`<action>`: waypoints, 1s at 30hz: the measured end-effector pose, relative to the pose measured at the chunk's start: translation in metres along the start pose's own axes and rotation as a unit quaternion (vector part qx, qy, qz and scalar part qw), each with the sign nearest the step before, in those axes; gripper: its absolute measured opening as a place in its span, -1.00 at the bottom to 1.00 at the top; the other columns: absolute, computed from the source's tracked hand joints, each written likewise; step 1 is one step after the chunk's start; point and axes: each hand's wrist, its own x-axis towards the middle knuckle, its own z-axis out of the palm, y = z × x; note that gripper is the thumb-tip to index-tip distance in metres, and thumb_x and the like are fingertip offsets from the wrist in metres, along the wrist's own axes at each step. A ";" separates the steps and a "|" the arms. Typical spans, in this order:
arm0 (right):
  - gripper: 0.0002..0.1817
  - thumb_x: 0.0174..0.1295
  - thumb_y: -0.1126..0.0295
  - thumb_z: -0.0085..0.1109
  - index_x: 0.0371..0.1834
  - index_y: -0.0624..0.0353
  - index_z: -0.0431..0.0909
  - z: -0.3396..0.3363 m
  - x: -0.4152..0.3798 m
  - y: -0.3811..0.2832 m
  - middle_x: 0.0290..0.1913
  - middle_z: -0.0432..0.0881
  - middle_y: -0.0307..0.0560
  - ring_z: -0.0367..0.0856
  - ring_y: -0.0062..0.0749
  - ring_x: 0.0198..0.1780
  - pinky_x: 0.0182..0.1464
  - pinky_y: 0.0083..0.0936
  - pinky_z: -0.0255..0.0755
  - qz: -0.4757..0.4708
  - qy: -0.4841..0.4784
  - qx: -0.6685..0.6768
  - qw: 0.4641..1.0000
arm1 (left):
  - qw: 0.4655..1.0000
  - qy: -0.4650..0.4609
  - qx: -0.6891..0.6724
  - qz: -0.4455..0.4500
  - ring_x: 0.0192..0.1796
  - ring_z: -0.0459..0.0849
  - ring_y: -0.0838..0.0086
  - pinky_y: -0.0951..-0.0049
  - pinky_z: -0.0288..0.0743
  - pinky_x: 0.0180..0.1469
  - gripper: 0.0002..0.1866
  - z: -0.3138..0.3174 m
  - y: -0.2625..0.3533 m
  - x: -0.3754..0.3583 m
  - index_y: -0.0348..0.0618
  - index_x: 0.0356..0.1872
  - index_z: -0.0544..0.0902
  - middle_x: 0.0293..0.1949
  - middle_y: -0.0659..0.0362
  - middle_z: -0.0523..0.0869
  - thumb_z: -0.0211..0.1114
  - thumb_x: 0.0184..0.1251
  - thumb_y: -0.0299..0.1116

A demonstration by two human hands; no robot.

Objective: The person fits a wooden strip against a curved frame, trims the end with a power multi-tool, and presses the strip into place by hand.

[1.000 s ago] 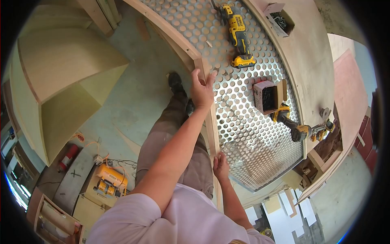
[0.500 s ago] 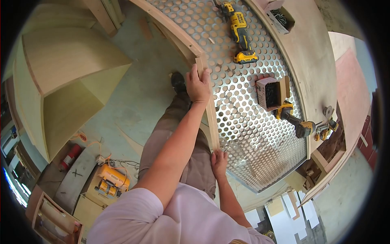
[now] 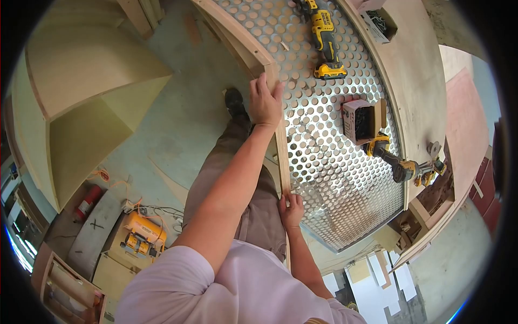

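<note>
A narrow wooden strip (image 3: 283,162) runs along the near edge of a perforated metal sheet (image 3: 334,178). My left hand (image 3: 265,105) grips it near the upper end, fingers bent over its top, beside the corner of the curved wooden frame (image 3: 245,40). Lower down, my right hand (image 3: 292,209) is closed on the same strip with thumb and fingertips. On the sheet lie a yellow-and-black cordless power tool (image 3: 324,40) and an open box of dark screws (image 3: 356,121). Another yellow-and-black power tool (image 3: 391,159) lies against that box.
A second box of screws (image 3: 379,26) sits on the plywood panel (image 3: 415,70) beyond the sheet. To the left stands a large curved plywood piece (image 3: 97,81). An orange compressor (image 3: 144,229) with hoses and a red cylinder (image 3: 88,202) are on the floor.
The strip's upper end, which stuck out past my left hand over the frame corner, no longer shows there. My left hand's fingers have shifted on it; my right hand stays about the same.
</note>
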 end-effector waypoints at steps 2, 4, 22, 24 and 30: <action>-0.85 0.27 0.37 0.37 -0.17 0.10 0.62 -0.003 0.001 -0.001 -0.24 0.58 -0.02 0.62 0.02 -0.20 -0.19 -0.10 0.52 0.009 -0.010 0.010 1.000 | 1.000 0.005 -0.004 -0.008 0.02 0.68 -0.06 0.03 0.63 -0.06 -0.46 0.002 0.001 0.000 -0.12 0.26 0.48 0.09 0.01 0.57 0.41 0.39 -0.10; -0.86 0.27 0.38 0.36 -0.17 0.11 0.61 -0.004 0.003 -0.001 -0.24 0.59 -0.01 0.62 0.04 -0.19 -0.18 -0.09 0.53 0.017 -0.015 0.015 1.000 | 1.000 0.007 -0.015 -0.024 0.02 0.68 -0.07 0.02 0.62 -0.06 -0.49 0.004 0.003 0.001 -0.12 0.23 0.48 0.09 0.00 0.57 0.40 0.41 -0.12; -0.75 0.27 0.34 0.44 -0.18 0.27 0.62 -0.111 0.221 -0.070 -0.29 0.62 0.10 0.59 0.13 -0.23 -0.15 -0.10 0.47 -0.147 0.139 0.056 0.978 | 0.999 0.030 -0.002 0.027 0.01 0.65 -0.06 0.05 0.60 -0.01 -0.57 0.005 0.021 0.007 -0.21 0.13 0.42 0.08 -0.06 0.49 0.39 0.37 -0.31; -0.66 0.26 0.31 0.46 -0.05 0.27 0.59 -0.127 0.305 -0.087 -0.19 0.60 0.15 0.55 0.16 -0.10 -0.02 -0.09 0.44 -0.206 0.183 0.021 0.961 | 1.000 0.010 -0.010 0.006 0.00 0.66 -0.10 0.01 0.59 -0.01 -0.53 0.001 0.029 0.013 -0.22 0.14 0.40 0.04 -0.09 0.55 0.40 0.31 -0.34; -0.06 0.12 -0.17 0.51 0.32 0.36 0.35 -0.110 0.471 -0.120 0.10 0.68 0.35 0.66 0.28 0.14 0.17 -0.07 0.56 -0.095 0.079 -0.115 0.986 | 0.996 -0.040 -0.024 -0.080 -0.23 0.82 -0.02 0.02 0.65 -0.22 -0.66 0.003 0.053 0.013 -0.15 0.08 0.39 -0.24 -0.01 0.80 0.30 0.44 -0.32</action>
